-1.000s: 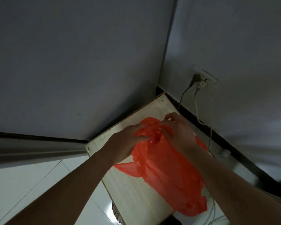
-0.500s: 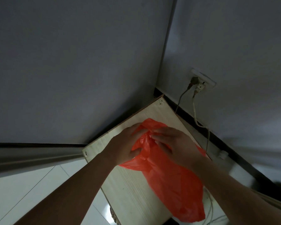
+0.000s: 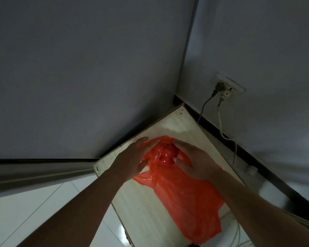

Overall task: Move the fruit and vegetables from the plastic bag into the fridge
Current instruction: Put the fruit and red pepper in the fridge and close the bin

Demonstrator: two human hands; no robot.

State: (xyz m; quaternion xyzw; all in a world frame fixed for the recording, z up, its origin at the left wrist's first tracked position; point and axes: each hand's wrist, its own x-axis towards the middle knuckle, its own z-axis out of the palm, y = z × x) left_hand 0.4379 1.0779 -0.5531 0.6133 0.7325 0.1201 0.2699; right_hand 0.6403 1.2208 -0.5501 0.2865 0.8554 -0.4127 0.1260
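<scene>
The light wooden panel [image 3: 141, 211] is sitting in a room corner, where two grey walls are meeting. Its far left edge is running close along the left wall [image 3: 78, 68]. Its right edge is running beside the right wall, with a narrow gap where two cables [image 3: 220, 125] are dropping from a wall socket [image 3: 230, 85]. Bare wood is showing beyond the bag towards the far corner and along the near left edge. White floor tiles [image 3: 25, 211] are lying open to the left of the panel.

The plastic bag [image 3: 185, 198] is lying flat on the panel, with its mouth pointing towards the far corner and its near end reaching the panel's near edge. The left hand [image 3: 132, 161] is resting against the left side of the mouth, with fingers extended and the thumb spread apart. The right hand [image 3: 194, 163] is resting on the right side of the mouth, likewise with fingers straight and the thumb held out. Neither hand is closing round the plastic. The mouth is sitting between the two hands.

The bag is showing as orange-red, thin, glossy and creased. A rounded red item [image 3: 167, 153] is showing through the film between the thumbs; what it is cannot be told.
</scene>
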